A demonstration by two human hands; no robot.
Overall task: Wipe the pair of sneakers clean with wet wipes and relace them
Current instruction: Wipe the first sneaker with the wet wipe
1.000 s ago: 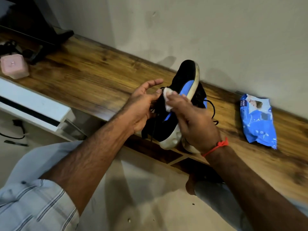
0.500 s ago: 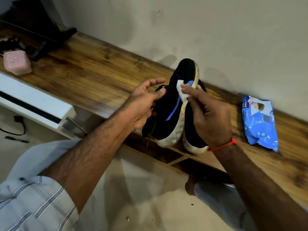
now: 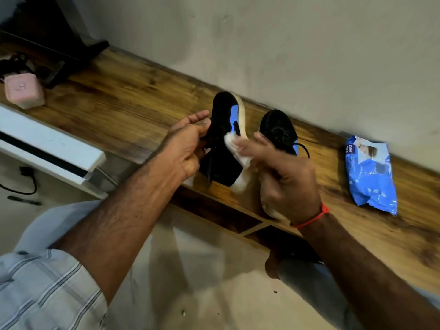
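A black sneaker (image 3: 223, 129) with a blue stripe and a white sole is tilted on its side above the wooden shelf (image 3: 133, 108). My left hand (image 3: 188, 144) grips it by the laces and upper. My right hand (image 3: 283, 172) pinches a white wet wipe (image 3: 234, 146) and presses it against the sneaker's side near the sole. The second black sneaker (image 3: 278, 129) stands on the shelf just right of the first, partly hidden behind my right hand, with a black lace (image 3: 303, 148) trailing from it.
A blue pack of wet wipes (image 3: 369, 172) lies on the shelf at the right. A pink box (image 3: 23, 91) and dark gear sit at the far left. The wall runs close behind the shelf. A white unit (image 3: 47, 148) stands below left.
My right hand with the wipe has slid down the sneaker's side from near the toe toward the middle. The held sneaker has shifted left, uncovering the second one.
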